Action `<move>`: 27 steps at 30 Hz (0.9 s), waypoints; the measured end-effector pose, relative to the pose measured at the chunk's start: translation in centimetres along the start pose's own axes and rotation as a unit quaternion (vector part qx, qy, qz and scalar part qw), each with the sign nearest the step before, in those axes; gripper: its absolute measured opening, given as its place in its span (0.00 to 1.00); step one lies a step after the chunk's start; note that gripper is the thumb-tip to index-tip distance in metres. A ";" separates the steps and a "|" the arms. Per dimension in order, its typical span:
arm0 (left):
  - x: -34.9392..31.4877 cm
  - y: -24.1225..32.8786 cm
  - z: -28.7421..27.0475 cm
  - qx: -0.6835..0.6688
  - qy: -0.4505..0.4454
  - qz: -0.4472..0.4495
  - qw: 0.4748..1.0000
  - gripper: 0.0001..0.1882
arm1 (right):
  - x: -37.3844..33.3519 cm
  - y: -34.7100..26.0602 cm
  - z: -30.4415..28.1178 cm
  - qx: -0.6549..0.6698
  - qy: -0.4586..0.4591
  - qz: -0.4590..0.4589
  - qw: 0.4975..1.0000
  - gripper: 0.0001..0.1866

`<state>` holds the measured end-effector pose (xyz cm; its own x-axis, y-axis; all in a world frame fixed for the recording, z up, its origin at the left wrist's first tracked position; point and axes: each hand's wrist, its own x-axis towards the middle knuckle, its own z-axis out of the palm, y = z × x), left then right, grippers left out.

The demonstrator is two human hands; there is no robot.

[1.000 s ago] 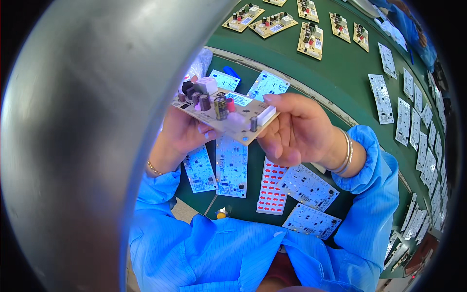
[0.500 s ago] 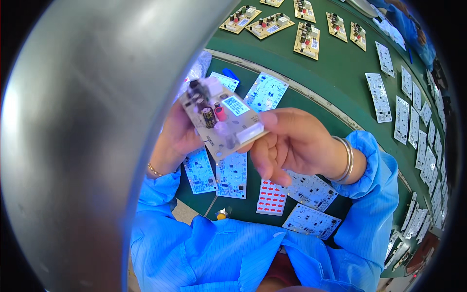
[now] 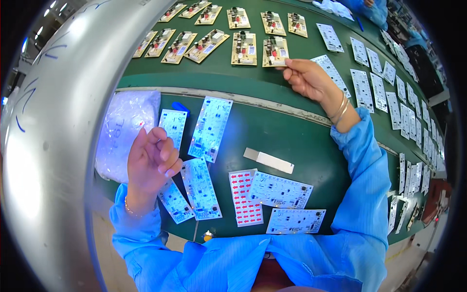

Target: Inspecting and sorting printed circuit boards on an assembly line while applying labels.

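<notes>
In the head view, my right hand (image 3: pixel 309 80) reaches up and out, pinching the tan board (image 3: pixel 276 50) at its near right corner, thumb above and fingers tucked under the edge. That board is at the near end of a green strip (image 3: pixel 214 80), just right of another tan board (image 3: pixel 243 48), the two apart; whether it lies fully flat I cannot tell. Further tan boards spread along the strip to the left and beyond, each bearing dark, red and white parts. My left hand (image 3: pixel 154 158) is raised with its fingers loosely curled and slack, free of any load, in front of the clear bag (image 3: pixel 129 129) and near several white boards (image 3: pixel 210 129). Below it, two white boards lie slanted, their near ends close together. On the green table (image 3: pixel 301 138) between my arms sits a flat strip with a grey end (image 3: pixel 270 160), and nearer me an arrow sheet (image 3: pixel 246 204) with red marks, partly covered by a white board (image 3: pixel 281 190). One more white board (image 3: pixel 296 221) is nearest my blue coat (image 3: pixel 219 263). A yellow knob (image 3: pixel 208 236) shows at the table's near edge. A large metal cylinder (image 3: pixel 58 107) fills the left side.
</notes>
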<state>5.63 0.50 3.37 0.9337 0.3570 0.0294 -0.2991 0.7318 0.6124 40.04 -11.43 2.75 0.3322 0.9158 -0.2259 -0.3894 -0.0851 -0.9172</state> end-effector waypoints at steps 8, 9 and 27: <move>-0.6 0.6 -0.5 0.017 -0.005 0.002 1.000 0.16 | -2.8 -0.2 1.5 -0.658 0.271 -0.281 0.644 0.21; -0.7 0.8 -0.4 0.023 -0.009 0.002 1.000 0.16 | -3.2 -0.1 1.2 -0.718 0.298 -0.337 0.531 0.22; -0.2 -0.4 -0.2 0.759 0.005 0.329 0.563 0.42 | -2.8 1.2 12.2 -0.608 -0.105 -0.568 0.544 0.32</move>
<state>5.54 0.31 2.94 0.7160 0.2697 0.6439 -0.0597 -0.8954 0.4413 28.17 -9.28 6.29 -0.3911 0.6620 0.6394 0.8641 0.5033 0.0074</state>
